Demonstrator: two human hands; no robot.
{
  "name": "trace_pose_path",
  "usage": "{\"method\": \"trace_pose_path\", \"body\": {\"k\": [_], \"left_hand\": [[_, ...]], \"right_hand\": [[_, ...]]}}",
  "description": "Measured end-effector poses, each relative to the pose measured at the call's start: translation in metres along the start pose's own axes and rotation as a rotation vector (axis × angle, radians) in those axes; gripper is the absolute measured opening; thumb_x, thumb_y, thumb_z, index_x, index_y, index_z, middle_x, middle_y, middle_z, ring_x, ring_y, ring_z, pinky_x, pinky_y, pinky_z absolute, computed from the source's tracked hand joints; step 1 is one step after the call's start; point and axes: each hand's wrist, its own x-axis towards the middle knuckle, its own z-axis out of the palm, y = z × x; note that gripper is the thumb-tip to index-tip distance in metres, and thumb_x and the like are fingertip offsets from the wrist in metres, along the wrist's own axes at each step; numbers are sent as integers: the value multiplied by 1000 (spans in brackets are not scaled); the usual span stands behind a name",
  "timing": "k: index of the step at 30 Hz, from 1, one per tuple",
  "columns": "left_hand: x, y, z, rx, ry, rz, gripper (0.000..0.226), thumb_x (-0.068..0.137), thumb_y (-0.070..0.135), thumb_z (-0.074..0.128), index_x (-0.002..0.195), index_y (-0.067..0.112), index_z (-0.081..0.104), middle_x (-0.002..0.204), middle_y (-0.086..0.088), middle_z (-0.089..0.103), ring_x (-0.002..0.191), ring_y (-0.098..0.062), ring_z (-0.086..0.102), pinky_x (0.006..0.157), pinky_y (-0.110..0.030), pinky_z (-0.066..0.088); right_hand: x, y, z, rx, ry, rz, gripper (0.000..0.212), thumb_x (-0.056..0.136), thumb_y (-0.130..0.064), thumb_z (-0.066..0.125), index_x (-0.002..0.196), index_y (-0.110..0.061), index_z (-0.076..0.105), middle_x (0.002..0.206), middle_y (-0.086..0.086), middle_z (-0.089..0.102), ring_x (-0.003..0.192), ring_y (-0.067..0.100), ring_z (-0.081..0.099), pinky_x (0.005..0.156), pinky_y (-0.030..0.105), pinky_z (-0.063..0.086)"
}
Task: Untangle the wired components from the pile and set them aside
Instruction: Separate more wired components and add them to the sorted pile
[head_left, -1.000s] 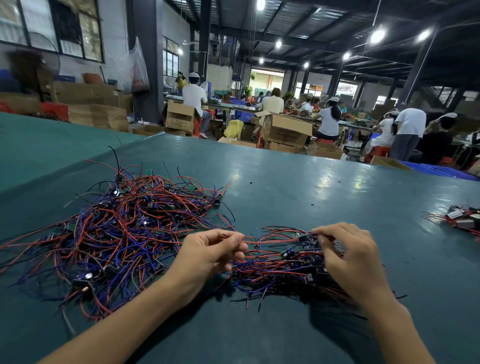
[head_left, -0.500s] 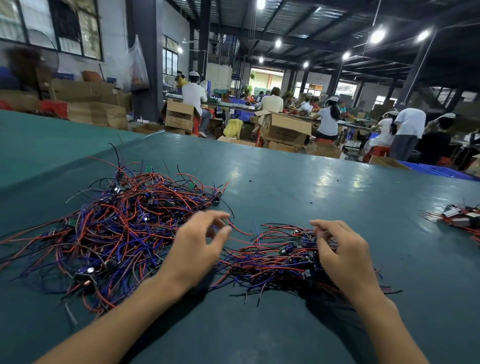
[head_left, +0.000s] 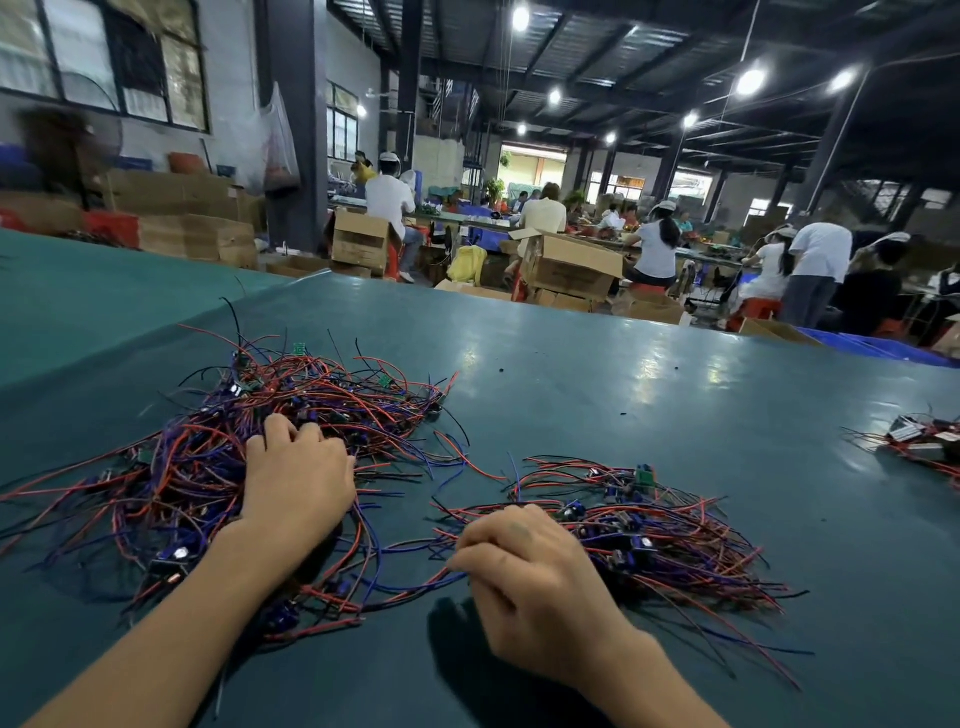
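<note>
A big tangle of red, blue and black wires with small components (head_left: 197, 467) lies at the left of the teal table (head_left: 597, 405). My left hand (head_left: 298, 478) rests on its right side, fingers curled down into the wires with the tips hidden. A smaller, flatter heap of wired components (head_left: 665, 535) lies to the right. My right hand (head_left: 535, 582) sits at that heap's left edge, with its fingers curled round a few red and blue wires that run toward the big tangle.
Another small bundle of wired parts (head_left: 924, 441) lies at the table's far right edge. Beyond the table stand cardboard boxes (head_left: 566, 270), and several people work at benches in the background.
My left hand has moved left from the gap onto the big tangle and dug in. My right hand has shifted left from the small heap's top to its left edge.
</note>
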Motion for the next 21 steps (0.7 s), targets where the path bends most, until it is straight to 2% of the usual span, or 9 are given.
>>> {"method": "trace_pose_path", "body": {"k": [3,6,9,14,18,21], "left_hand": [[-5,3,-3,49,-24,-13,45,100,58,37,118,28,64,127,-1,57,121,-30,38,95,-46,32],[-10,12,-5,74,-9,20,38,102,50,41,122,26,62,127,-2,55,121,-29,43,97,-46,33],[-13,16,-8,32,52,93,31,102,48,44,116,30,64,118,2,56,116,-25,49,95,-42,36],[-13,19,-11,-130,123,237,30,102,47,48,110,26,68,101,2,56,95,-22,59,81,-36,45],[-17,25,-13,-322,40,311,33,101,47,53,111,23,73,95,-2,55,92,-26,61,80,-40,52],[-21,25,-14,-411,69,373,32,100,46,56,109,23,76,92,-3,60,91,-29,62,79,-40,51]], "right_hand": [[-1,-6,6,28,-40,-31,21,95,-10,55,86,-9,75,93,5,69,79,24,61,67,36,46],[-2,-6,6,55,-76,-54,26,98,-14,52,87,-10,76,94,5,70,79,24,62,68,35,48],[-2,-5,5,59,-81,-45,25,97,-15,54,88,-12,77,95,3,70,79,22,62,68,36,49],[0,-6,1,60,-84,-17,30,98,-15,49,88,-12,77,96,4,71,82,24,65,72,35,52],[-1,-5,-1,57,-96,11,19,91,-8,58,88,-11,76,96,4,71,80,26,66,69,36,53],[0,-6,-2,61,-98,12,16,88,-6,61,88,-11,76,95,4,70,78,27,66,67,36,53]]}}
